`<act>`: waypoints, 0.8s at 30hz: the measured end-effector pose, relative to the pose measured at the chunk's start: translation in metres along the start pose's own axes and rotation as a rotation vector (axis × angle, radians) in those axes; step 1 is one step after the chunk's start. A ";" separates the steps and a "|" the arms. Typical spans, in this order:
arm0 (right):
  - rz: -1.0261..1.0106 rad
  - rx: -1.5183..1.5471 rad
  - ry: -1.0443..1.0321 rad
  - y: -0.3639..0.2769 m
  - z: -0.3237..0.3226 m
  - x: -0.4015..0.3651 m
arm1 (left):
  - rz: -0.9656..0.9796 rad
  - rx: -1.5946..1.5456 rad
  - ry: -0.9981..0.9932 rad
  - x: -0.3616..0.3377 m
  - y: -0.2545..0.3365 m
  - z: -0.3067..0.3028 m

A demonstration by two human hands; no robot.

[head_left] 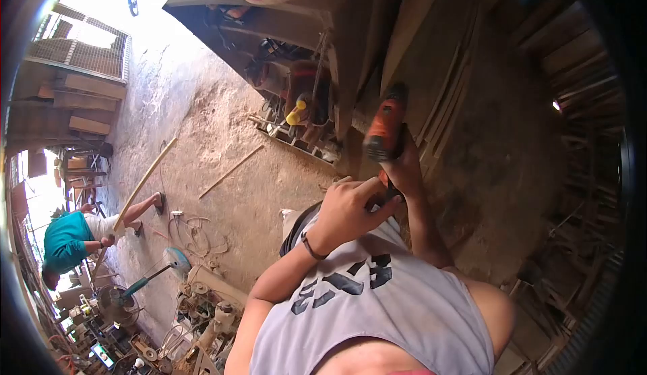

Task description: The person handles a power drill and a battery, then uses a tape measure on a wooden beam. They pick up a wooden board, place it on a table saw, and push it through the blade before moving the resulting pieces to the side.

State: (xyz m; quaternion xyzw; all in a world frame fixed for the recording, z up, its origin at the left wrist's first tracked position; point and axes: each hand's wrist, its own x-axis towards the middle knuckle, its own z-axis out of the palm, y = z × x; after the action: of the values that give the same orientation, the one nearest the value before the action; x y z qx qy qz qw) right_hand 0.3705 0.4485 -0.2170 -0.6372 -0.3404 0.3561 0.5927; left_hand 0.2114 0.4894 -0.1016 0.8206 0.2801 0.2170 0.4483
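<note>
Both hands (347, 206) meet at the drill (385, 129), open floor (222, 139) past the bench edge (300, 149)

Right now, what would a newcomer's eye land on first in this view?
Most likely the orange-and-black power drill, gripped in the right hand near the middle of the picture, with the left hand at its lower end. Next, perhaps, the co-worker in a teal shirt at far left, who appears sideways and holds a long, curved strip.
</note>
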 end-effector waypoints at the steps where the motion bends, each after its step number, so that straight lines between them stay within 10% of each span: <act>1: -0.059 0.040 -0.024 -0.002 -0.001 -0.004 | 0.014 -0.001 -0.009 -0.002 0.001 0.006; 6: 0.043 0.155 -0.083 -0.008 -0.002 -0.017 | -0.215 0.093 0.031 0.006 -0.036 0.033; 24: 0.088 0.116 -0.133 -0.006 0.013 -0.009 | -0.014 0.393 0.192 0.040 -0.067 0.042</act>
State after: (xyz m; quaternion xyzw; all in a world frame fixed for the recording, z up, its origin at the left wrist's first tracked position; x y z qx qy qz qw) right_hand 0.3550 0.4480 -0.2112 -0.5911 -0.3296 0.4423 0.5885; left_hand 0.2491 0.5198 -0.1759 0.8658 0.3642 0.2324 0.2524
